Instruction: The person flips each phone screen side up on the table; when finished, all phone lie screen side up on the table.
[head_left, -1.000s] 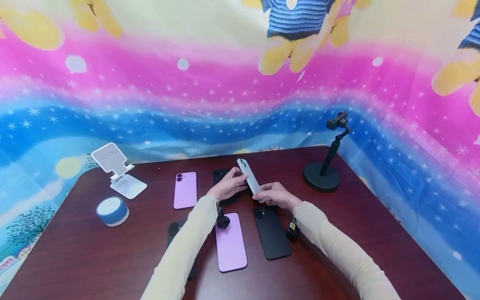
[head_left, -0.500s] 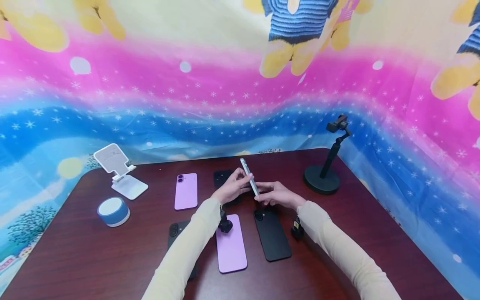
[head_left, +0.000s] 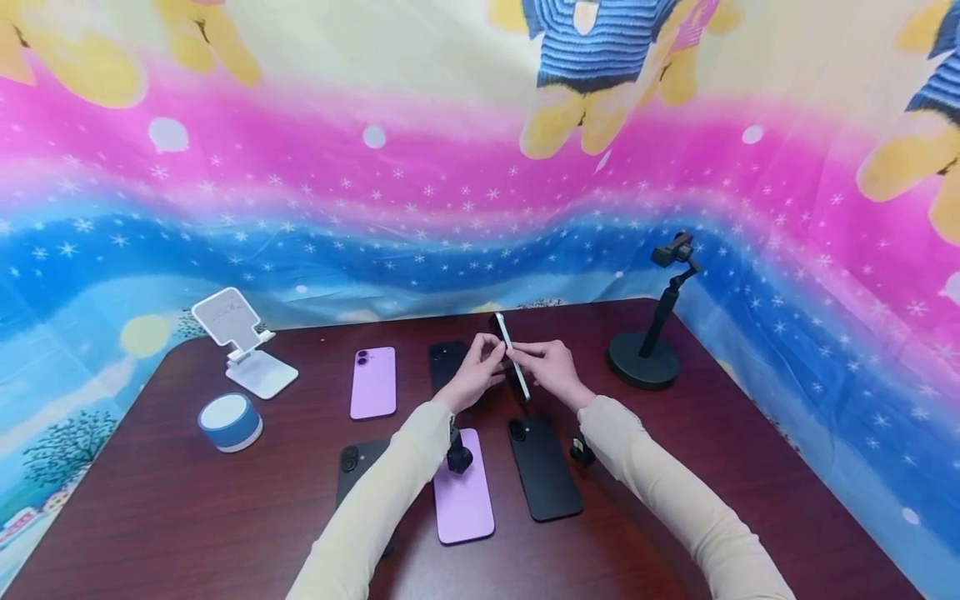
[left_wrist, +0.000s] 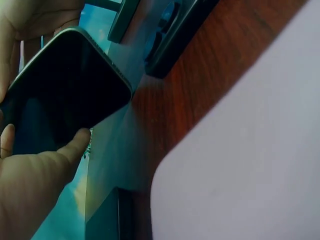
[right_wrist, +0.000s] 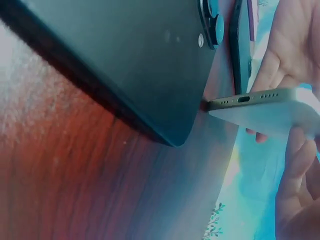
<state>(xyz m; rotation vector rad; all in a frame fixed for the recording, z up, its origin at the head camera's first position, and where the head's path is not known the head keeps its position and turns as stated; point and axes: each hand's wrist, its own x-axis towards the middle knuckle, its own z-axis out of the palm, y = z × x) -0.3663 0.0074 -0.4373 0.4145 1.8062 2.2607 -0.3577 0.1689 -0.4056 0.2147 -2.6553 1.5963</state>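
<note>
A white-backed smartphone (head_left: pixel 519 373) is held tilted above the table, nearly edge-on in the head view. My left hand (head_left: pixel 474 373) grips its left side between thumb and fingers. From the other side my right hand (head_left: pixel 551 367) pinches it near the middle. Its dark screen (left_wrist: pixel 65 95) shows in the left wrist view; the right wrist view shows its bottom edge (right_wrist: pixel 245 99) with a charging port. Just below the hands lies a black phone (head_left: pixel 547 471), back up. A second black phone (head_left: pixel 446 358) is partly hidden behind the left hand.
Two purple phones (head_left: pixel 372 383) (head_left: pixel 462 504) and another black phone (head_left: pixel 360 460), partly under the left sleeve, lie on the dark red table (head_left: pixel 247 517). At left stand a white folding stand (head_left: pixel 261 373) and a blue-and-white cylinder (head_left: pixel 229 423). A black stand (head_left: pixel 643 360) is back right.
The held phone has turned from showing its white back to nearly edge-on. My right hand has moved from its lower end up to its middle. The phones on the table stay put.
</note>
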